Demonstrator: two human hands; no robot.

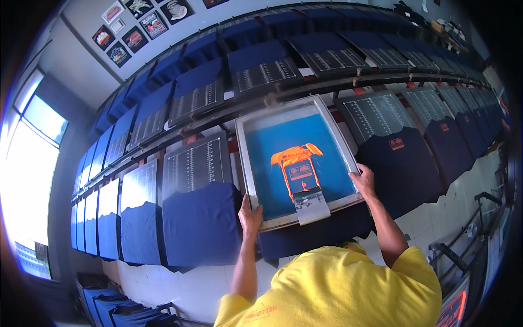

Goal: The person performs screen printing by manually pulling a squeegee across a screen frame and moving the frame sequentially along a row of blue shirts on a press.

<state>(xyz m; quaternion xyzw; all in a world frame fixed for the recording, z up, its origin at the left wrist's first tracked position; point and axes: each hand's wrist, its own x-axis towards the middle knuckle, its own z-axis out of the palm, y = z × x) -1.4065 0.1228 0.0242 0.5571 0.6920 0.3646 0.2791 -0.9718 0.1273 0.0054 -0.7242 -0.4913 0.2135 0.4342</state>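
Between my hands is a screen printing frame (325, 117) with a pale rim and blue mesh. My left hand (250, 218) grips its left rim near the lower corner, thumb on the near side. On the opposite rim, also low down, my right hand (363, 181) is closed. Thick orange ink (297, 156) lies across the mesh and runs down both sides of a small printed design area. A flat grey squeegee (312, 209) rests over the frame's near edge, untouched by either hand. Under the frame, a navy T-shirt (321, 234) shows at the near side.
Rows of dark platens with white ruled marks (377, 113) carry navy shirts on both sides. Shirts to the right, such as this navy one (400, 163), bear a small orange print; the left shirt (201, 229) shows none. A rail (275, 92) runs behind the frame.
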